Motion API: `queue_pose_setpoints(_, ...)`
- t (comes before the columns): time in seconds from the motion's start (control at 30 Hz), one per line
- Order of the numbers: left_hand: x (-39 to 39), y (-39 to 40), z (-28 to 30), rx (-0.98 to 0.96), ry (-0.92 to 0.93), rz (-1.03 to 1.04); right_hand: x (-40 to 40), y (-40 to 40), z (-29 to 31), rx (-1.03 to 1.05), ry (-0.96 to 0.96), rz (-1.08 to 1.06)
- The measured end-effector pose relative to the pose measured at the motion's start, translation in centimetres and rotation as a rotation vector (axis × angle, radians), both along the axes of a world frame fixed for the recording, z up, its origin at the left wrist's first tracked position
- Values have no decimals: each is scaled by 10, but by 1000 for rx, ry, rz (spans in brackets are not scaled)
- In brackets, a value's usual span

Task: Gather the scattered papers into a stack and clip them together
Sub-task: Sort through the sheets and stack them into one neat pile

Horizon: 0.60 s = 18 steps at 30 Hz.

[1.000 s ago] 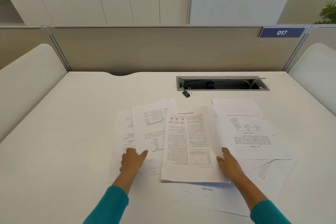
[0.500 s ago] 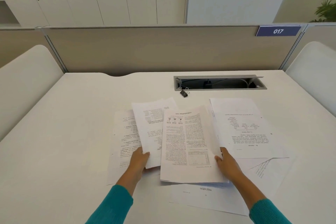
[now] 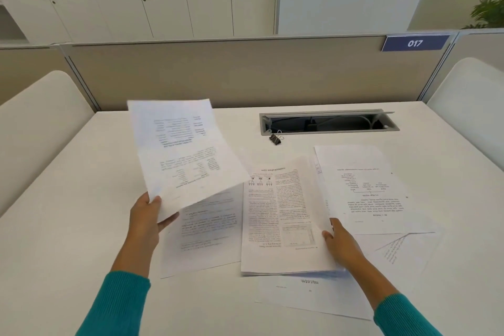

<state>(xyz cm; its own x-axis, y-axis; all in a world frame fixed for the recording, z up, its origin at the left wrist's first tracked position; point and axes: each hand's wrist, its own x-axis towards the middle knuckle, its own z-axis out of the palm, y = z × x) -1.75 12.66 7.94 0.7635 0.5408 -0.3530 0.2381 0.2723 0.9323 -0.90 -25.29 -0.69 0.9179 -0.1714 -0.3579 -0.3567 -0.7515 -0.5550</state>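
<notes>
You are sitting at a wide white counter (image 3: 81, 226) in an office cubicle, with a beige partition panel (image 3: 245, 71) closing off the far edge and a slotted grey cable tray (image 3: 327, 123) sunk into the surface beyond the papers.

The loose white printed sheets are lying spread across the middle and right of the counter: a thicker gathered pile (image 3: 283, 215) in the centre, one single sheet (image 3: 365, 188) just to its right, more sheets (image 3: 409, 254) fanning out underneath toward the right, and another page (image 3: 201, 232) lying flat to the left. Your left hand (image 3: 146, 215) is pinching the near corner of one lifted sheet (image 3: 180, 150), thumb on top and fingers beneath, and the page is hanging in the air and bowing under its own slight weight. Your right hand (image 3: 341, 243) is resting on the right edge of the central pile with its fingers curled loosely around that edge, so it is steadying more than gripping.

These pages are looking light, limp and slick against each other, so they are likely sliding apart if you are pushing from one side only. Supporting each sheet near a corner or along an edge seems safest; a hard pinch is risking a crease.

The small black binder clip (image 3: 276, 138) with wire handles is sitting untouched, just in front of the cable tray, well apart from both hands. Its spring is probably stiff.
</notes>
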Motion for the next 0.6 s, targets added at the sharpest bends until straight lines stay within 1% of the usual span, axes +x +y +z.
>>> queue_pose_setpoints(0.1, -3, -17, -5, -21, 66, -105, -1, -1, 0, -1, -4, 6)
queue_pose_setpoints(0.2, -9, -45, -20, 19, 178, -211, -1, -1, 1, 1, -3, 6)
queue_pose_setpoints(0.33, -21, -89, -48, 229, 268, -367, -1, -1, 1, 3, 0, 7)
queue_pose_setpoints(0.43, -28, -109, -68, 528, 290, -472, -1, -1, 2, 0, -4, 14)
queue_pose_setpoints(0.53, -31, -120, -74, 599, 272, -485, -3, -1, 3, 2, -6, 15)
queue_pose_setpoints(0.6, -32, -125, -74, 691, 259, -517, -3, -1, 4, 6, 0, 6)
